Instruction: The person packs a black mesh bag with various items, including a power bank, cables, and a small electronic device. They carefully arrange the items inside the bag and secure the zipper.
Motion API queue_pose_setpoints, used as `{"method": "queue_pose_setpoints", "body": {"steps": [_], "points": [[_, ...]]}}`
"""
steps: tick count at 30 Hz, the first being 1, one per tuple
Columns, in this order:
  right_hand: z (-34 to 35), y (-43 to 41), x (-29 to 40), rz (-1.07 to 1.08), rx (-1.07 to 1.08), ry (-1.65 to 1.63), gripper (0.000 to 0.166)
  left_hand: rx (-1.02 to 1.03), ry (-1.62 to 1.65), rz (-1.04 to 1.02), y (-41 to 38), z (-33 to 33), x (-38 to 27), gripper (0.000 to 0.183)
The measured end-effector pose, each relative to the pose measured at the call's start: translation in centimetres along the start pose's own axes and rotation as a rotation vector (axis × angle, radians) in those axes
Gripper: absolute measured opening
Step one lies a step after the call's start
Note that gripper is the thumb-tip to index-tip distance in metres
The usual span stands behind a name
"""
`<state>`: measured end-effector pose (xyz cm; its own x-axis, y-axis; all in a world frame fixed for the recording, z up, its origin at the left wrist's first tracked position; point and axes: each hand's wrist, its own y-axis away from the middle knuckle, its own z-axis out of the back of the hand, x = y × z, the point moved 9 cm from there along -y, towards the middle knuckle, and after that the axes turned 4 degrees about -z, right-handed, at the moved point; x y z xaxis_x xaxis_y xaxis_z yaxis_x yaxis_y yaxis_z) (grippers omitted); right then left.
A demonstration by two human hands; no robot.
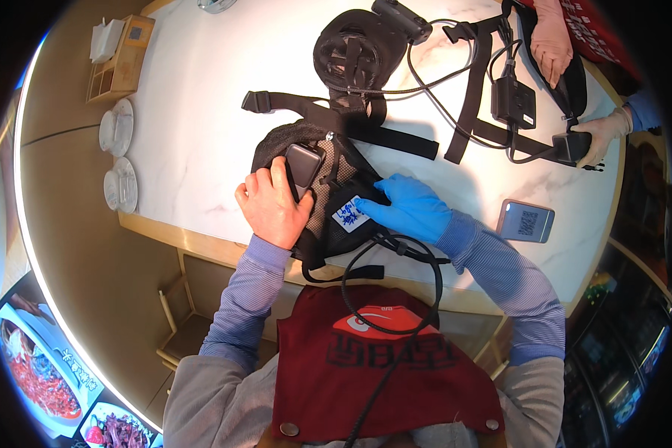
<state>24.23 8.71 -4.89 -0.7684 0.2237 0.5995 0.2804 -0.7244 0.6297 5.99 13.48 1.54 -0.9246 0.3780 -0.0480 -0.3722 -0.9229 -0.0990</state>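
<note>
In the head view a black mesh bag with straps [336,168] lies on the marble table before me. My bare left hand [277,201] is closed around a black rectangular device [304,165] lying on the mesh. My right hand [409,207], in a blue glove, rests on the bag's right side, its fingertips by a white label [350,214] with handwriting. Whether it grips the fabric cannot be told. A black cable [438,280] loops from the bag's lower end over my dark red apron [386,386].
Across the table, another person's gloved hands [600,137] handle black straps and a small black box. A black power adapter [513,102], a black headgear [358,56] and a phone [526,221] lie there. Wrapped dishes [120,185] and a wooden tissue box [124,59] line the left edge.
</note>
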Motion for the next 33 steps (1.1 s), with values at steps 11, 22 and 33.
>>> {"method": "queue_pose_setpoints", "body": {"steps": [11,22,33], "points": [[-1.6,-0.1,1.1,-0.064,0.136,-0.436,0.061,-0.147,0.187,0.029,0.8,2.1,1.3,0.059],[-3.3,0.5,-0.1,-0.214,0.2,-0.834,0.072,0.145,0.949,0.472,9.3,-5.0,-1.2,0.103],[-4.3,0.8,0.7,-0.166,0.188,-0.817,0.074,0.052,1.117,0.586,8.9,-6.0,-0.8,0.107]]}}
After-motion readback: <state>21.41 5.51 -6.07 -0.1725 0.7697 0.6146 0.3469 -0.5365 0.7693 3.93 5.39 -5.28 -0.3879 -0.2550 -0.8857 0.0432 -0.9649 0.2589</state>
